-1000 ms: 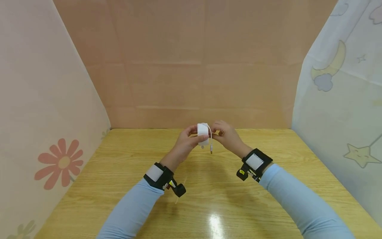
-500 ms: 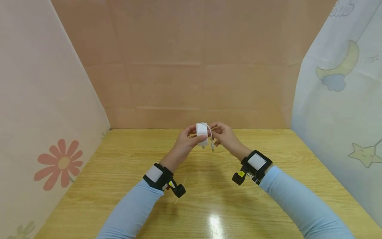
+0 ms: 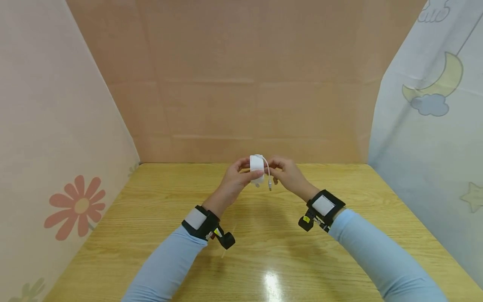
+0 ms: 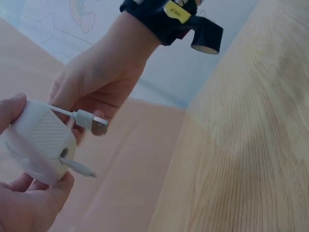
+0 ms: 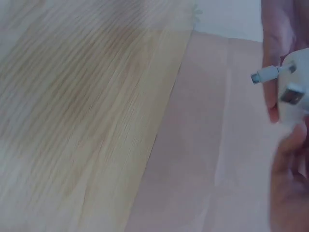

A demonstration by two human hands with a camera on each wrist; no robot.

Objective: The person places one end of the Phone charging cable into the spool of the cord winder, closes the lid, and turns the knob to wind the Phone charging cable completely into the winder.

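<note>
— Two hands meet above the far middle of the wooden table (image 3: 151,235). What does each one hold?

— The left hand (image 3: 232,184) grips a small white charger block (image 3: 257,167) between thumb and curled fingers; the block is held up off the table, not resting on it. In the left wrist view the same block (image 4: 38,142) shows a dotted, textured face with a port in it, and the thumb lies under its lower edge.

— And the right hand?

— The right hand (image 3: 288,176) pinches a thin white cable (image 3: 266,165) that arcs over the block. The cable's metal-tipped plug (image 4: 91,122) hangs free just beside the block (near it, not inserted). A second, thinner cable end (image 4: 79,168) runs out of the port on the block's face.

— What does the right wrist view add?

— Little; it is blurred. The plug (image 5: 265,74) and a corner of the block (image 5: 293,94) appear at the right edge, with fingers around them.

— What surrounds the hands?

— Light blue sleeves (image 3: 166,264), a black wrist strap (image 3: 203,222) on each arm, a plain brown back wall (image 3: 241,84), a flower-printed panel (image 3: 73,205) on the left, and a moon-and-cloud panel (image 3: 434,88) on the right.
</note>
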